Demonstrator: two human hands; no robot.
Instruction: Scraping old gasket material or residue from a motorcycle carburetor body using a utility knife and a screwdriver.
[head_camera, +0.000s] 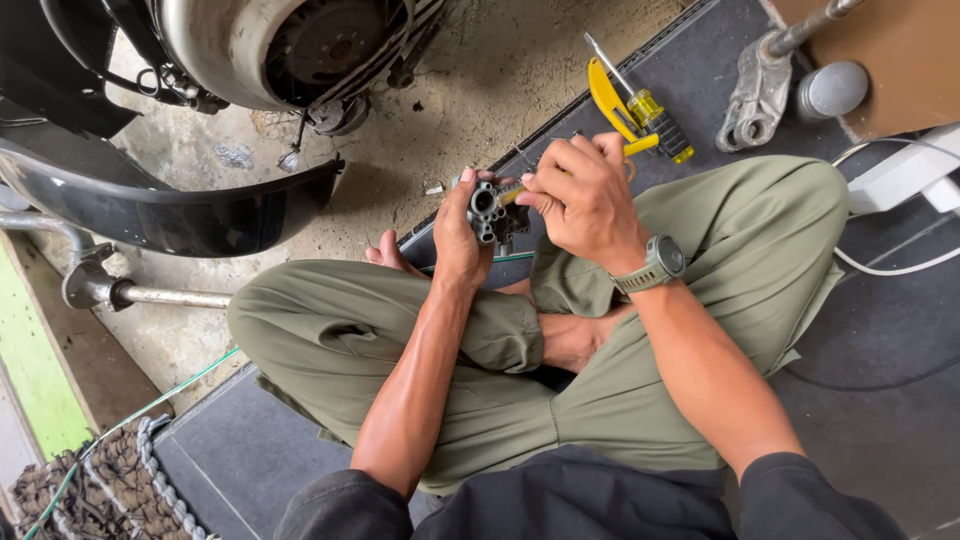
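Two crossed legs (400, 340), left hand (458, 235) fingers gripping one metal part (492, 212), right hand (585, 195) pinching one yellow tool (640, 146), one screwdriver (645, 105)

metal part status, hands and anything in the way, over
Left hand grips metal part. Right hand works yellow tool into it. Nothing in the way.

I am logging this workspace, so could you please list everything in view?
metal part: one, dark grey, held in the left hand
yellow-handled tool: one, gripped in the right hand, tip at the part
screwdriver: one, yellow handle, on the mat
mat: one, dark grey, under the person
wheel: one, silver, top left
fender: one, black, left
cable: one, white, right
watch: one, green, right wrist
trousers: one pair, olive
left hand: one
right hand: one
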